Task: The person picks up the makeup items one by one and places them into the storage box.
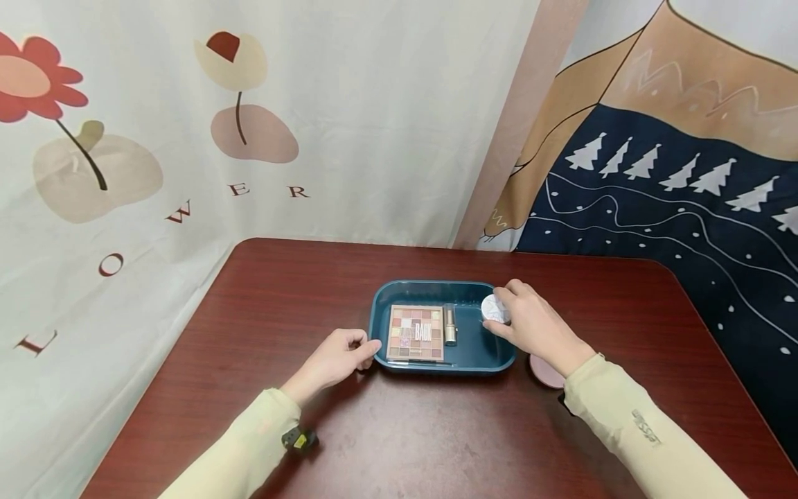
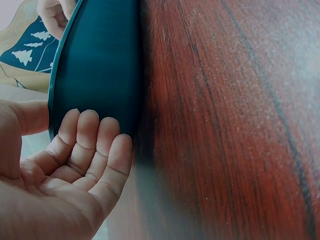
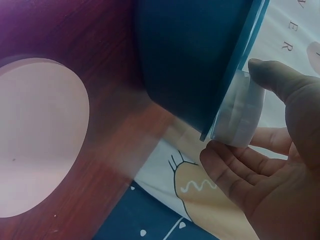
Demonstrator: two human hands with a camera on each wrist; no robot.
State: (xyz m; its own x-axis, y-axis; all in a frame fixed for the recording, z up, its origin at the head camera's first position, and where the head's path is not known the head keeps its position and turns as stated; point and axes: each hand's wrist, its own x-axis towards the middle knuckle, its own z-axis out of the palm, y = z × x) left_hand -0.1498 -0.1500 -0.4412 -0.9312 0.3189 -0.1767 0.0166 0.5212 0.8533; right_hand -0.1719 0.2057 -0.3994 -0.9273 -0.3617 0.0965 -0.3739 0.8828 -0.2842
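Observation:
A teal tray [image 1: 483, 348] rests on the table. My left hand [image 1: 339, 355] pinches its left rim; in the left wrist view the thumb lies at the rim and the curled fingers [image 2: 87, 130] touch the outer wall. Over the tray's right end, my right hand [image 1: 535, 320] grips a small round container with a white top [image 1: 494, 308]. Its sides look translucent in the right wrist view, between thumb and fingers at rim height. Inside the tray lie a square eyeshadow palette [image 1: 415, 333], a lipstick tube [image 1: 450, 327] and a thin stick-like item [image 1: 414, 362] along the front.
A pink round flat item [image 1: 545, 372] lies on the table right of the tray, partly beneath my right forearm. The dark red wooden table [image 1: 280, 298] reaches back to printed curtains [image 1: 374, 138].

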